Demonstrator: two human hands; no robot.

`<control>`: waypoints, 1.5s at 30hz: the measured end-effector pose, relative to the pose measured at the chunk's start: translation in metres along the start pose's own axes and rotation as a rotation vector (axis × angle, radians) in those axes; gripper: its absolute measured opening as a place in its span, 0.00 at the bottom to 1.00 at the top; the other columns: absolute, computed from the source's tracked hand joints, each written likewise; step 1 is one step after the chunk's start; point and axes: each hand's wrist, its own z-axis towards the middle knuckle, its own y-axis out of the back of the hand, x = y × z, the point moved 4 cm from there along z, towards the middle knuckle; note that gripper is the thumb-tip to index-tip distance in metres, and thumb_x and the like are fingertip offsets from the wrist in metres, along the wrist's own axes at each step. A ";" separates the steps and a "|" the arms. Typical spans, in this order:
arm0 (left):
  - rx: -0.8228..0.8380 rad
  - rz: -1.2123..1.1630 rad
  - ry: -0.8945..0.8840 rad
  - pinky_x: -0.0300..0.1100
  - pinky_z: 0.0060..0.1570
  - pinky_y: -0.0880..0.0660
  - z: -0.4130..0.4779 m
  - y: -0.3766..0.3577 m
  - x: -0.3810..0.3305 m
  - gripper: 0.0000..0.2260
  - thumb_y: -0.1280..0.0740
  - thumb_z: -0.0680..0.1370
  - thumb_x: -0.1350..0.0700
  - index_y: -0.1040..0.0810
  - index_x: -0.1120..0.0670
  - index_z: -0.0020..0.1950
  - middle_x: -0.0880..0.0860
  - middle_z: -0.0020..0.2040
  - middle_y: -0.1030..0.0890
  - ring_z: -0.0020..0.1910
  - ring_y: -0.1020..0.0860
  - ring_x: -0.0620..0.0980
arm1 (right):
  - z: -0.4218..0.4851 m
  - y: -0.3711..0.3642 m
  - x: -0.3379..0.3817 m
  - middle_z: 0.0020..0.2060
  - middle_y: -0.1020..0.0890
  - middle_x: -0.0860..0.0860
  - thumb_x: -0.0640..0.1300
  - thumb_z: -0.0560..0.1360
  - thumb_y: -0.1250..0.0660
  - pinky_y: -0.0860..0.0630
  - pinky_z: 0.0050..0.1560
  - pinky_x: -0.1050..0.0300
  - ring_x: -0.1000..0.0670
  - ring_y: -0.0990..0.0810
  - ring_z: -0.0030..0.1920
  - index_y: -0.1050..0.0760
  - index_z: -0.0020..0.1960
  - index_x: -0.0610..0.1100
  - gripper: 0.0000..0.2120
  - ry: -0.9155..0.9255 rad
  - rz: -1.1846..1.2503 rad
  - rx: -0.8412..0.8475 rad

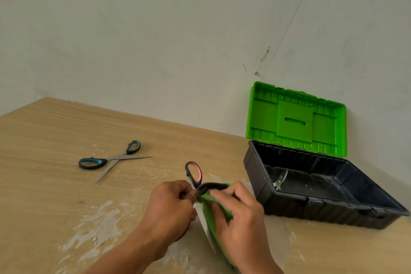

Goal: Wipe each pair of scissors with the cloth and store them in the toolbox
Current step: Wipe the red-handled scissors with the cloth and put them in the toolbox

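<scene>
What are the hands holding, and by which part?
The left hand grips the red-handled scissors near the handle; the right hand holds the green cloth against the blade.

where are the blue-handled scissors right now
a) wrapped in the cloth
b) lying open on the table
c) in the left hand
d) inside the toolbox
b: the blue-handled scissors lie with blades apart on the table, well left of the toolbox, while the left hand holds the red-handled scissors and the right hand holds the cloth against them.
</scene>
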 end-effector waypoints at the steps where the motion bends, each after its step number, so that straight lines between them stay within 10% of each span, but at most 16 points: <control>1: -0.009 0.001 -0.003 0.42 0.29 0.28 0.001 0.000 0.000 0.14 0.34 0.81 0.60 0.25 0.59 0.35 0.53 0.28 0.29 0.28 0.24 0.50 | 0.004 0.000 -0.006 0.39 0.22 0.53 0.39 0.71 0.22 0.25 0.40 0.70 0.56 0.21 0.38 0.14 0.54 0.45 0.11 -0.023 0.002 -0.024; 5: -0.026 0.001 -0.014 0.40 0.29 0.25 0.002 -0.002 -0.002 0.13 0.34 0.81 0.60 0.24 0.64 0.38 0.54 0.29 0.26 0.28 0.23 0.49 | 0.011 0.017 -0.050 0.42 0.16 0.53 0.38 0.75 0.26 0.18 0.48 0.49 0.53 0.17 0.43 0.16 0.52 0.45 0.07 -0.328 -0.025 -0.212; 8: -0.056 -0.060 -0.021 0.39 0.30 0.23 0.004 -0.001 -0.003 0.10 0.33 0.80 0.59 0.20 0.64 0.42 0.55 0.30 0.24 0.29 0.23 0.49 | -0.001 0.017 -0.040 0.44 0.14 0.55 0.40 0.79 0.31 0.17 0.48 0.54 0.55 0.15 0.45 0.18 0.51 0.54 0.09 -0.457 0.324 -0.060; 12: -0.072 -0.105 -0.009 0.37 0.27 0.24 0.003 -0.002 -0.003 0.10 0.32 0.80 0.58 0.19 0.60 0.39 0.54 0.30 0.24 0.28 0.23 0.50 | -0.004 0.001 -0.001 0.44 0.14 0.59 0.37 0.77 0.28 0.22 0.49 0.68 0.58 0.16 0.48 0.17 0.49 0.57 0.13 -0.379 0.486 0.234; 24: -0.148 -0.235 0.088 0.38 0.28 0.24 0.007 0.014 -0.005 0.08 0.32 0.80 0.59 0.18 0.62 0.43 0.55 0.34 0.23 0.30 0.23 0.51 | -0.007 0.011 -0.008 0.46 0.15 0.67 0.39 0.71 0.22 0.20 0.53 0.65 0.63 0.16 0.49 0.13 0.49 0.57 0.14 -0.282 0.183 0.445; 30: -0.074 -0.222 0.132 0.44 0.33 0.20 0.009 0.016 -0.007 0.08 0.37 0.77 0.68 0.19 0.62 0.42 0.61 0.41 0.19 0.34 0.21 0.55 | 0.004 0.049 -0.012 0.43 0.16 0.61 0.39 0.73 0.24 0.19 0.40 0.65 0.59 0.16 0.43 0.17 0.51 0.52 0.10 -0.110 0.138 -0.100; 45: 0.213 -0.073 -0.048 0.42 0.31 0.25 -0.004 -0.005 -0.012 0.17 0.37 0.69 0.77 0.14 0.59 0.43 0.59 0.31 0.20 0.28 0.24 0.55 | 0.005 -0.001 0.010 0.43 0.28 0.53 0.38 0.76 0.29 0.29 0.39 0.65 0.54 0.27 0.40 0.17 0.59 0.47 0.12 0.044 -0.056 0.156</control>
